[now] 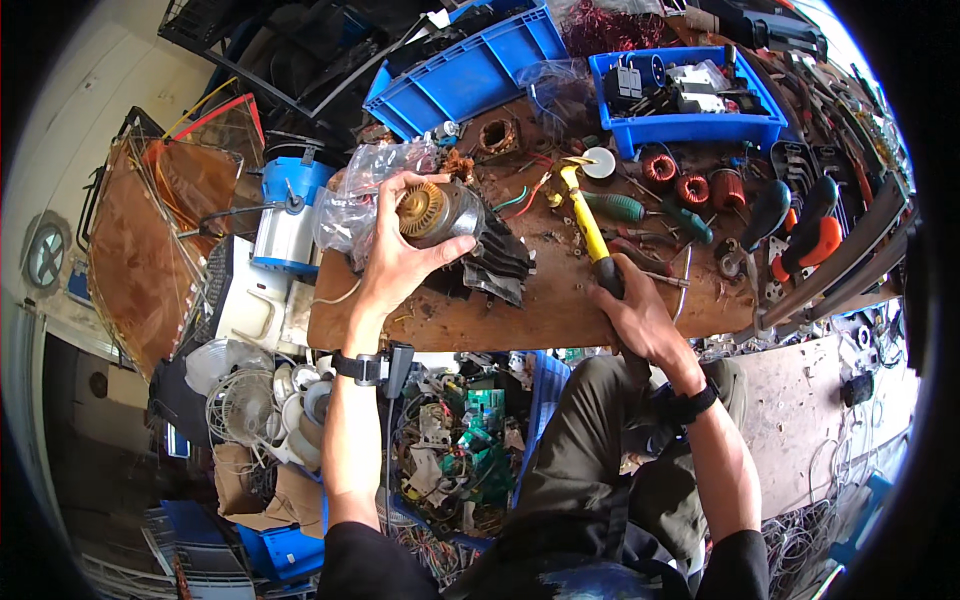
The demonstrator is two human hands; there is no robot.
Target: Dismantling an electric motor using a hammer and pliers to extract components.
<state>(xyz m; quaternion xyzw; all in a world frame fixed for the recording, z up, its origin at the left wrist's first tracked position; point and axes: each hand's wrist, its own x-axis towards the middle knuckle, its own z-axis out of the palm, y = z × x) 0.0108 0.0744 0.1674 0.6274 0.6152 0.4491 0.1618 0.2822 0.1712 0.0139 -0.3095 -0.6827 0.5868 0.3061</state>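
My left hand (400, 245) is wrapped round a motor part (440, 212), with the thumb across its lower right side. It has a grey, rounded metal body and a brass-coloured face with radial ribs. Just right of and below it lies a black, ridged, layered piece (500, 262) on the wooden bench. My right hand (645, 310) grips the black end of a hammer (588, 222). The hammer's yellow shaft points away from me, its head up beside a white disc (598, 163). Both hands are over the bench, apart from each other.
Screwdrivers (615, 207), copper-wound coils (692, 188) and pliers (806, 245) lie on the bench's right side. At the back stand a blue bin of parts (690, 130) and a blue crate (470, 65). Below the bench edge, a bin holds circuit boards (485, 410).
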